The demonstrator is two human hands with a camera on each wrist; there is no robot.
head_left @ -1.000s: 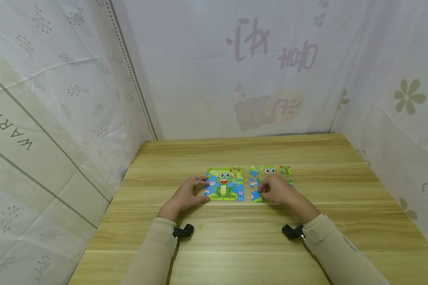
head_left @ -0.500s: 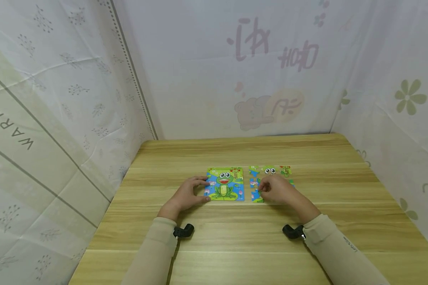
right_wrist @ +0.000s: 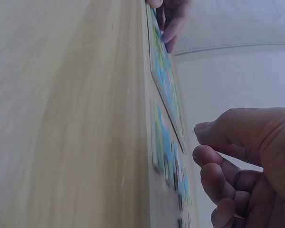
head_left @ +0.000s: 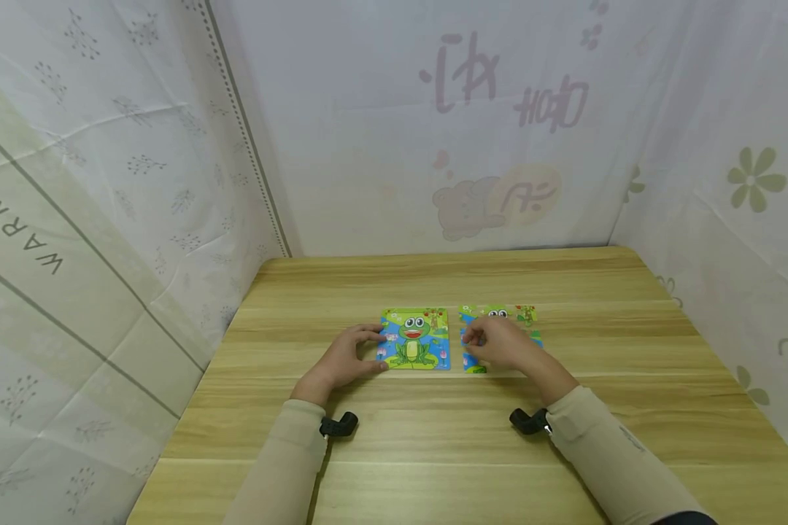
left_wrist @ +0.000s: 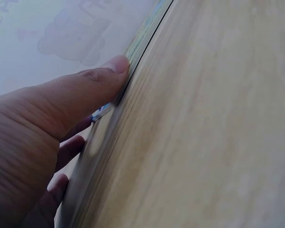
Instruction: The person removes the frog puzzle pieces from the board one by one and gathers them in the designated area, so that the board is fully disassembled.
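Note:
A square frog picture board lies flat on the table. My left hand is at its left side, fingers spread along the edge and the thumb touching the near rim. Right of the board lie several frog jigsaw puzzle pieces, set out in a loose square with gaps. Over them hovers my right hand, hiding the middle pieces. In the right wrist view its thumb and loosely bent fingers stay apart, with nothing visible between them, above the pieces.
The wooden table extends around both puzzles. Printed white curtains hang behind it and along both sides. Each wrist carries a black camera mount.
My right hand has shifted left and up over the left column of puzzle pieces, covering some that showed before. The left hand and the frog board have stayed in place.

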